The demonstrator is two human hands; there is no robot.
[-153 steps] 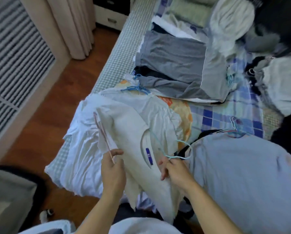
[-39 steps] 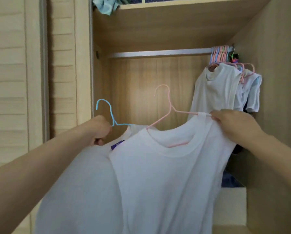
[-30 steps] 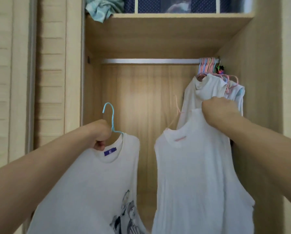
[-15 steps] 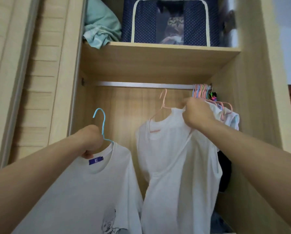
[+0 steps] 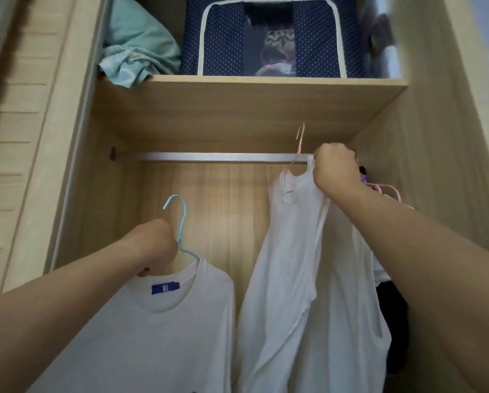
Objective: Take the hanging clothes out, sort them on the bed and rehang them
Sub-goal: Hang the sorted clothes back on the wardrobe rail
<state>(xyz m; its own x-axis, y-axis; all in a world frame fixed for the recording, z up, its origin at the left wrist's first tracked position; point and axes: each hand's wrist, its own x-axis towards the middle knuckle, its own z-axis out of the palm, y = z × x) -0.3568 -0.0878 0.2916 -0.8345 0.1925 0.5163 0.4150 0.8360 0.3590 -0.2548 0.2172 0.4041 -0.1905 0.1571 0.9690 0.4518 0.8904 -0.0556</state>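
Below the rail (image 5: 217,157), the left hand (image 5: 152,248) is curled round a blue hanger (image 5: 181,225) carrying a white T-shirt (image 5: 152,336). At the rail's right end, the right hand (image 5: 334,171) clutches a white sleeveless top (image 5: 303,293) on a pink hanger (image 5: 299,146), its hook above the rail.

Wardrobe rail (image 5: 217,157) runs across under the shelf (image 5: 249,109); on the shelf a crumpled cloth (image 5: 135,52) lies left of a storage box (image 5: 269,38). Right hand (image 5: 334,171) sits at the rail's right end, holding a sleeveless top (image 5: 303,279) with its hanger hook (image 5: 300,140) above the rail. Left hand (image 5: 152,248) is lower and left, gripping a hanger (image 5: 181,222) carrying a t-shirt (image 5: 158,336); more hangers (image 5: 385,191) are behind the right forearm.
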